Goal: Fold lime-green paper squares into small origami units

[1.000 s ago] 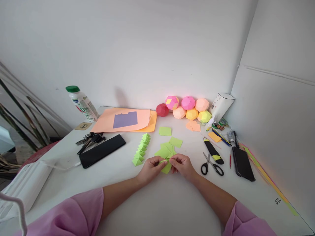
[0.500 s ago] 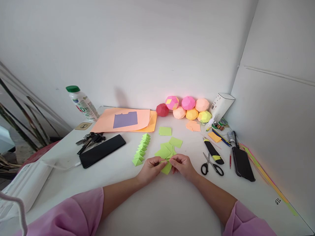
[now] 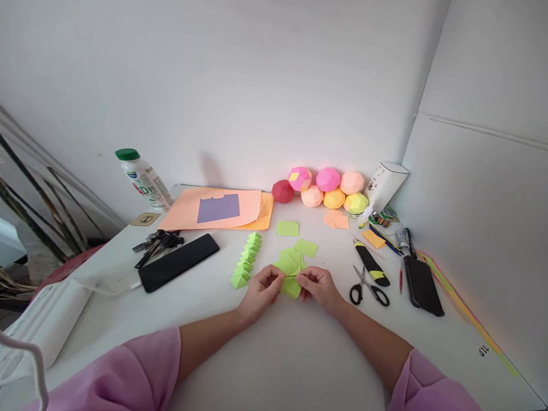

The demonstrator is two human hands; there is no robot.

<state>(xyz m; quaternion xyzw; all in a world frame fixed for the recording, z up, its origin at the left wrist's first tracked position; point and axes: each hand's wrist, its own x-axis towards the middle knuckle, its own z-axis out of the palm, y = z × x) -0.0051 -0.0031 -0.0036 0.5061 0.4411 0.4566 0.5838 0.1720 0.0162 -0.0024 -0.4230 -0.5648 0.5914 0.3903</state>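
Between my two hands a small green paper piece (image 3: 291, 287) is held up near the front of the loose green squares. My left hand (image 3: 264, 289) pinches its left edge, and my right hand (image 3: 320, 288) pinches the right edge. Loose green squares (image 3: 289, 261) overlap just beyond my fingers. Farther back lies a small green stack (image 3: 287, 228), with a separate green sheet (image 3: 306, 247) nearer. A row of folded green pieces (image 3: 246, 260) stands to the left of my hands.
Scissors (image 3: 369, 291) and a cutter (image 3: 371, 262) lie right of my hands. A black phone (image 3: 423, 285) is farther right; a black slab (image 3: 178, 262) and keys (image 3: 158, 245) lie left. Paper balls (image 3: 327, 180) line the wall beside orange sheets (image 3: 182, 208).
My fingertips have moved slightly apart. The green piece between them now shows more of its flat face.
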